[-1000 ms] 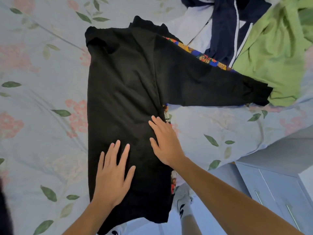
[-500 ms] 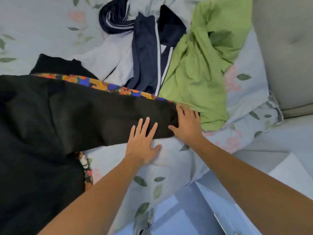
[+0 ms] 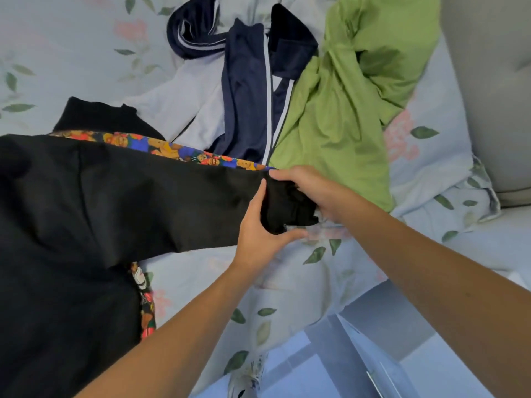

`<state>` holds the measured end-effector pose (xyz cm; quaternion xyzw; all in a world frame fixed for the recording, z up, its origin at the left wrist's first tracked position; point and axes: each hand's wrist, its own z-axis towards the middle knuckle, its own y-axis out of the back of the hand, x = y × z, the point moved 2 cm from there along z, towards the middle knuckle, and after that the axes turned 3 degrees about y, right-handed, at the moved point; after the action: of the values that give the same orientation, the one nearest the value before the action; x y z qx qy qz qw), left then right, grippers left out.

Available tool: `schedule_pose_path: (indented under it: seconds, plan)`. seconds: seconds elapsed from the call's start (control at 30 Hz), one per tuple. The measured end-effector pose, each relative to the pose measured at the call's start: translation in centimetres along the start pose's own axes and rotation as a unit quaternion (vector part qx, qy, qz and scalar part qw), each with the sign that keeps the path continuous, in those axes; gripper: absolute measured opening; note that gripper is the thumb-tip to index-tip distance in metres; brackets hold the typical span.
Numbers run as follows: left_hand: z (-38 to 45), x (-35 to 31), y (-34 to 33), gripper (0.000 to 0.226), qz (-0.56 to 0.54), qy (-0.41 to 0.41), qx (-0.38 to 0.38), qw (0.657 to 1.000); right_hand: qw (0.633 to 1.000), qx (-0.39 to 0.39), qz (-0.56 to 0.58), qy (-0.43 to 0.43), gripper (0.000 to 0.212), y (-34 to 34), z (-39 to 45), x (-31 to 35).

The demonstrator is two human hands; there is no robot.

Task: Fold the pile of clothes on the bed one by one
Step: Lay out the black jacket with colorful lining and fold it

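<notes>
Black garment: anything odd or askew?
Yes: the black garment lies flat, but its sleeve end is bunched between the left hand and right hand, and a patterned lining peeks along the upper edge.

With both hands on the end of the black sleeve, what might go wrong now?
1. The sleeve end is bunched between the left hand and right hand, so the fold may come out creased.
2. It lies against the green garment; pulling may drag that along.
</notes>
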<state>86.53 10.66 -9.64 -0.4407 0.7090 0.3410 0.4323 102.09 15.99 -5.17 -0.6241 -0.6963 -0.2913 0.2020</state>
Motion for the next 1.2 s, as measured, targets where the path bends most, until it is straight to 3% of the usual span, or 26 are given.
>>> schedule_pose_path:
  seconds: [0.07,0.17,0.27,0.33,0.4,0.47,0.53,0.57,0.6,0.67,0.73,0.8,0.87,0.93,1.0,1.07,1.13,1.2]
  plan:
    - [-0.5,-1.5,1.8,0.103,-0.083,0.006,-0.068,0.994,0.986,0.102,0.131,0.007,0.039,-1.5,-0.5,1.0]
    - [-1.1,-1.9,6.1,0.078,-0.113,0.025,-0.159,0.981,0.961,0.203,0.187,0.0,0.053,-3.8,-0.8,1.8]
    - [-1.2,-0.8,10.0,0.062,-0.081,0.047,-0.187,0.978,0.961,0.232,0.152,0.015,0.041,-7.0,-1.1,2.1]
    - [-1.4,0.0,12.2,0.053,-0.075,0.084,-0.202,0.973,0.976,0.191,0.089,0.058,0.033,-9.6,-0.8,2.6]
    - [-1.9,0.4,14.1,0.064,0.021,0.113,-0.209,0.971,0.981,0.079,-0.073,0.164,0.034,-11.7,-0.2,2.3]
    - [-2.7,0.4,15.9,0.08,0.226,0.031,-0.242,0.943,0.922,-0.03,-0.267,0.28,0.048,-13.2,0.7,0.8]
    - [-3.1,0.9,16.2,0.079,0.4,-0.134,-0.198,0.885,0.867,-0.005,-0.395,0.304,0.065,-14.7,1.9,-1.6]
    - [-3.0,1.9,15.9,0.078,0.447,-0.184,-0.125,0.866,0.855,0.031,-0.429,0.29,0.069,-15.3,2.6,-3.0]
    - [-2.9,2.9,15.5,0.081,0.481,-0.182,-0.046,0.857,0.856,0.057,-0.436,0.271,0.068,-15.5,3.0,-3.8]
    - [-2.2,5.4,15.1,0.093,0.529,-0.091,0.054,0.842,0.884,0.041,-0.377,0.272,0.062,-15.2,3.1,-4.0]
    - [-1.7,6.4,15.3,0.099,0.563,-0.059,0.046,0.823,0.906,-0.113,-0.29,0.288,0.058,-14.3,2.6,-3.8]
    - [-1.5,6.1,15.3,0.099,0.585,-0.059,0.024,0.808,0.914,-0.256,-0.216,0.229,0.059,-13.4,2.0,-4.2]
    - [-1.5,5.5,15.1,0.101,0.609,-0.046,0.014,0.792,0.971,-0.224,-0.013,0.086,0.064,-13.4,1.8,-4.4]
    - [-2.0,4.8,15.1,0.109,0.616,-0.062,0.001,0.785,0.98,-0.137,0.141,0.0,0.054,-13.8,1.8,-4.4]
    - [-2.3,3.9,15.1,0.116,0.59,-0.127,0.016,0.797,0.978,-0.094,0.185,0.0,0.043,-14.3,1.1,-3.6]
    - [-2.5,3.0,15.5,0.116,0.517,-0.17,0.034,0.838,0.966,-0.048,0.251,0.047,0.039,-15.4,-0.1,-1.8]
    - [-2.7,1.5,16.6,0.118,0.39,-0.136,0.008,0.911,0.942,0.023,0.319,0.098,0.038,-17.2,-1.7,0.1]
    - [-3.1,-0.2,18.2,0.114,0.227,-0.076,-0.03,0.971,0.934,0.035,0.34,0.101,0.036,-19.3,-3.1,1.9]
